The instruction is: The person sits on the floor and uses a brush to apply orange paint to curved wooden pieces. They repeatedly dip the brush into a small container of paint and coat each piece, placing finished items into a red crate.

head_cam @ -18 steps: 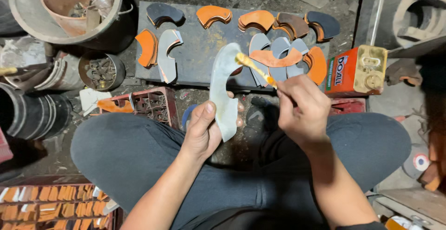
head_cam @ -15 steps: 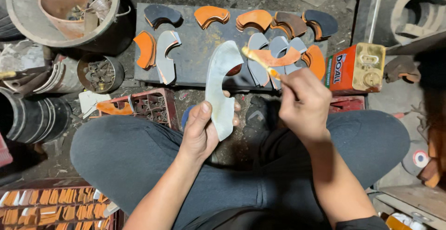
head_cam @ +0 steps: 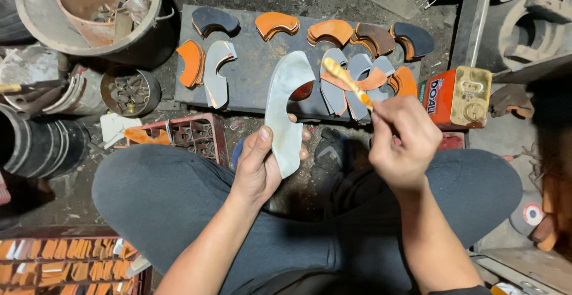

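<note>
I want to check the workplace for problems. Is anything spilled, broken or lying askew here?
Nothing stands out. The left hand holds a pale curved piece upright, the right hand holds a small brush clear of it, and the orange and grey cut pieces lie overlapping on the dark board. No spill shows.
</note>
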`<control>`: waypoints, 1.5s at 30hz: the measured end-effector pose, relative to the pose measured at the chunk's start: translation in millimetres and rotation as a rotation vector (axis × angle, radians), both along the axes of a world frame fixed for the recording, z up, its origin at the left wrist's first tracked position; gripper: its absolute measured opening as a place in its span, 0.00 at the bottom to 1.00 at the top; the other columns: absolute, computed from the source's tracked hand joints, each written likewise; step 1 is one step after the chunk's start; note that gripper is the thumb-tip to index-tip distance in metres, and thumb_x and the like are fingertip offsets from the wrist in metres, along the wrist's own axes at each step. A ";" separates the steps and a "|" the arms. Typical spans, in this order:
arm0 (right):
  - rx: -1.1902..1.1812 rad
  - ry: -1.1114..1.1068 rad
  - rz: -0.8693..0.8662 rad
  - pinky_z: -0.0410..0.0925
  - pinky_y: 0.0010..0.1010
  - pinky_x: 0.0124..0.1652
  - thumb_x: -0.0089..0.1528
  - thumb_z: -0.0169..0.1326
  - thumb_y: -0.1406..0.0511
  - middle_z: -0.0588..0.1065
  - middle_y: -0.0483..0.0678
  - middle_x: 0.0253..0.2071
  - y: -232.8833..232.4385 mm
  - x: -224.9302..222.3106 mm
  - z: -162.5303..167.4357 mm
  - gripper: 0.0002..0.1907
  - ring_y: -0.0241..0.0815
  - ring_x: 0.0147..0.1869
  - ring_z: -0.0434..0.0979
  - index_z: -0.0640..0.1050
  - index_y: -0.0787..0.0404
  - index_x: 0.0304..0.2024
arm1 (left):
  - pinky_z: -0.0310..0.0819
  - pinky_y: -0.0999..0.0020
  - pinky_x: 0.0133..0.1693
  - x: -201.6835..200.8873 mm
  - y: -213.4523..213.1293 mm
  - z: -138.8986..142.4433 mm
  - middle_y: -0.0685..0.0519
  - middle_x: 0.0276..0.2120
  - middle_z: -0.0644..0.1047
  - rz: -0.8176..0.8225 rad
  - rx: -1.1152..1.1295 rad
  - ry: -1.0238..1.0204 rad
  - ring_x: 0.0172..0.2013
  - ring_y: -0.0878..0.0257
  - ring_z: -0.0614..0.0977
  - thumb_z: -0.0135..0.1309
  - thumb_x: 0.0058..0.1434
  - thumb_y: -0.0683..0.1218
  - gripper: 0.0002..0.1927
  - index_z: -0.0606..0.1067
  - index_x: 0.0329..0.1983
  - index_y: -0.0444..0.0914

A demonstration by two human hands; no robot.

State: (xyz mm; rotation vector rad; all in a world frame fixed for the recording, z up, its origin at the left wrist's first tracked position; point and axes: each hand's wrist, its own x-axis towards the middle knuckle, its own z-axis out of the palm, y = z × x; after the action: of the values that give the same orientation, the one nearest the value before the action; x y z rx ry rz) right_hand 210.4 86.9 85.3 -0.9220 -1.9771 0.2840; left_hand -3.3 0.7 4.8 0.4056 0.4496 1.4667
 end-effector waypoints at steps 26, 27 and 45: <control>-0.111 0.035 0.182 0.72 0.31 0.40 0.59 0.53 0.81 0.76 0.56 0.37 -14.5 -12.5 -1.0 0.08 0.48 0.38 0.79 0.76 0.71 0.40 | 0.78 0.62 0.49 -0.3 0.6 3.4 0.41 0.47 0.79 -0.025 0.016 0.084 0.42 0.56 0.82 0.52 0.74 0.58 0.29 0.71 0.63 0.29; -0.137 0.036 0.218 0.72 0.32 0.41 0.58 0.53 0.81 0.76 0.56 0.37 -15.7 -13.4 -4.2 0.08 0.49 0.38 0.79 0.76 0.71 0.40 | 0.78 0.61 0.49 -0.7 0.8 4.8 0.41 0.47 0.79 -0.032 0.006 0.088 0.42 0.56 0.82 0.52 0.74 0.58 0.29 0.71 0.63 0.29; 0.120 -0.077 0.291 0.73 0.32 0.43 0.58 0.56 0.79 0.78 0.56 0.40 -42.1 -58.2 42.6 0.08 0.49 0.41 0.81 0.77 0.68 0.40 | 0.80 0.63 0.46 -56.7 -118.0 102.9 0.41 0.45 0.80 0.104 -0.034 0.157 0.39 0.57 0.83 0.53 0.72 0.57 0.30 0.73 0.61 0.26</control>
State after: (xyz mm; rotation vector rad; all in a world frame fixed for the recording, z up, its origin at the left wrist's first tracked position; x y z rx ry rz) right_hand 152.2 44.8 127.9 -0.5758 -2.1751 0.2926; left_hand -60.1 -117.3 107.7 0.4781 0.6283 1.5318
